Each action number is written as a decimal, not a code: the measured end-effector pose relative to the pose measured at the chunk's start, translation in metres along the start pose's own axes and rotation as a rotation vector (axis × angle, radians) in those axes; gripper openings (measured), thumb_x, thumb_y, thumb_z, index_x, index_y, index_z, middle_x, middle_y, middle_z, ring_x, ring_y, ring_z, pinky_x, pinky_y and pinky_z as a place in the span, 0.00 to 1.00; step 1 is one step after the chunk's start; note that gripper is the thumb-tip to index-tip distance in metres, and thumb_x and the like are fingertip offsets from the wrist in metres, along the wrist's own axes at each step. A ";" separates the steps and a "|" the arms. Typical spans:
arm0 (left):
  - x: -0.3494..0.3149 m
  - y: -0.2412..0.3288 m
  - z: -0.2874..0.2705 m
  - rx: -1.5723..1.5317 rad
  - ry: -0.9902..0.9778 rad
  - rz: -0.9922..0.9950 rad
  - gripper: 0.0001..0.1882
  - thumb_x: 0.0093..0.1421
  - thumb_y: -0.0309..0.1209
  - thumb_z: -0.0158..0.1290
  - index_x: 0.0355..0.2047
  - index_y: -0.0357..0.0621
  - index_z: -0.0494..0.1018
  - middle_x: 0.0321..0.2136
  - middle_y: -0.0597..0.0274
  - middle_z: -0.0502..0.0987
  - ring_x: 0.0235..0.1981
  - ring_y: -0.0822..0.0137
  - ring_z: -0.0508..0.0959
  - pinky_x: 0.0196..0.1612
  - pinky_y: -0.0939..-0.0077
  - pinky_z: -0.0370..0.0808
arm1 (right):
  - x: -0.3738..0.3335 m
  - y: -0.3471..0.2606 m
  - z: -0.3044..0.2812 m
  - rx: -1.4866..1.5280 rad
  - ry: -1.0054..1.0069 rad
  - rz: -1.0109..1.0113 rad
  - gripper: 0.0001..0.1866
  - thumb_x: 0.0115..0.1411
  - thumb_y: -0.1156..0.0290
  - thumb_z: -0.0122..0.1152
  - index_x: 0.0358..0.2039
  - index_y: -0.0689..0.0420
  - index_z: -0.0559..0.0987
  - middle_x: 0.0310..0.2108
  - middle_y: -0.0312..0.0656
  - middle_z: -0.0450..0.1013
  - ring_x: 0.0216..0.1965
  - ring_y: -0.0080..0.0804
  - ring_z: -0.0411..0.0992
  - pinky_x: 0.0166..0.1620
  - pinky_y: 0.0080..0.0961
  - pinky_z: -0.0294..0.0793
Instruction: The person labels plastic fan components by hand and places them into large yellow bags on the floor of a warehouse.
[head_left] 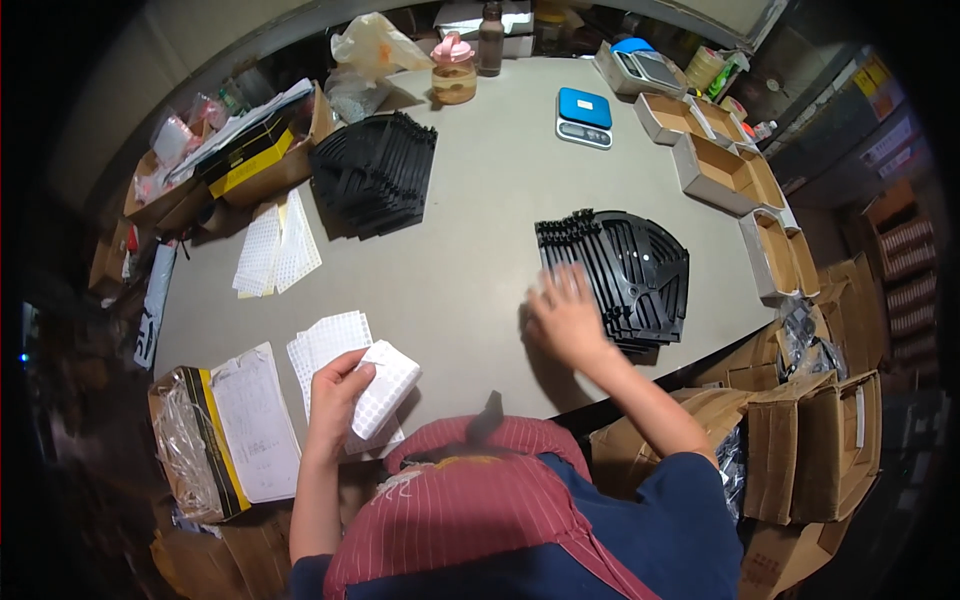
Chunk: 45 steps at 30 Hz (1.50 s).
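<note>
My left hand [337, 388] pinches a folded white sheet of small round stickers [388, 384], thumb on top. Under and behind it, more sticker sheets [328, 338] lie on the table near its front edge. My right hand [567, 312] hovers or rests at the left side of a fanned stack of black plastic parts [640, 265]. Its fingers are stretched out, slightly apart and a little blurred, with nothing visible in them. Whether the fingertips touch the stack I cannot tell. A second fanned stack of black plastic parts [375, 172] lies at the far left.
Further sticker sheets [278, 245] lie left. A blue-topped scale [584, 117], a pink-lidded jar [454, 72] and a dark bottle [490, 40] stand at the back. Small open boxes [728, 172] line the right edge; a filled carton [260, 150] sits back left. Cardboard boxes [815, 445] stand lower right.
</note>
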<state>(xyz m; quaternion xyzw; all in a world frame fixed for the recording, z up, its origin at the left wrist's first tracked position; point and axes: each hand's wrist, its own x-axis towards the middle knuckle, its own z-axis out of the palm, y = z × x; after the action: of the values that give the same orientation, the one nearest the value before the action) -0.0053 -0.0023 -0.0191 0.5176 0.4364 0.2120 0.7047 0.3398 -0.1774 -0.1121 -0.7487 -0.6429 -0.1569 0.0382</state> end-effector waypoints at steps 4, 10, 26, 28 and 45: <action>0.004 -0.007 0.001 0.041 0.011 0.013 0.17 0.63 0.24 0.58 0.52 0.29 0.78 0.40 0.58 0.83 0.39 0.72 0.81 0.45 0.80 0.77 | -0.022 -0.002 0.013 -0.016 -0.071 -0.050 0.27 0.57 0.65 0.59 0.57 0.62 0.75 0.60 0.52 0.70 0.67 0.60 0.62 0.75 0.60 0.43; 0.001 -0.009 -0.008 0.055 0.006 0.026 0.18 0.62 0.23 0.56 0.52 0.28 0.77 0.40 0.58 0.83 0.40 0.72 0.80 0.47 0.79 0.76 | -0.038 0.069 0.029 -0.001 -0.079 0.031 0.28 0.61 0.67 0.55 0.62 0.60 0.72 0.63 0.46 0.68 0.67 0.57 0.62 0.71 0.73 0.39; -0.009 0.003 0.016 0.333 -0.017 0.079 0.16 0.63 0.27 0.61 0.50 0.31 0.80 0.40 0.58 0.84 0.41 0.71 0.81 0.47 0.76 0.77 | -0.041 0.201 0.045 -0.235 -0.301 0.278 0.28 0.51 0.74 0.62 0.56 0.56 0.78 0.65 0.47 0.67 0.70 0.53 0.58 0.72 0.72 0.36; -0.007 0.013 0.022 0.406 -0.041 0.098 0.16 0.63 0.29 0.61 0.49 0.33 0.81 0.40 0.57 0.85 0.42 0.71 0.81 0.48 0.75 0.77 | -0.034 0.171 0.039 0.022 -0.071 0.307 0.22 0.48 0.77 0.63 0.48 0.58 0.81 0.61 0.51 0.70 0.69 0.55 0.59 0.72 0.70 0.40; -0.025 0.026 -0.015 0.830 0.442 0.764 0.05 0.58 0.31 0.61 0.31 0.45 0.84 0.26 0.53 0.80 0.31 0.51 0.81 0.37 0.60 0.76 | 0.090 -0.144 -0.071 1.759 -0.614 -0.005 0.16 0.70 0.65 0.62 0.50 0.64 0.81 0.34 0.33 0.79 0.35 0.15 0.72 0.39 0.20 0.74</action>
<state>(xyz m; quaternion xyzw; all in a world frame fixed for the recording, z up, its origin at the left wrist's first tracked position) -0.0270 -0.0030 0.0131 0.8130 0.4019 0.3649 0.2106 0.1972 -0.0854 -0.0401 -0.4579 -0.5142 0.5914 0.4198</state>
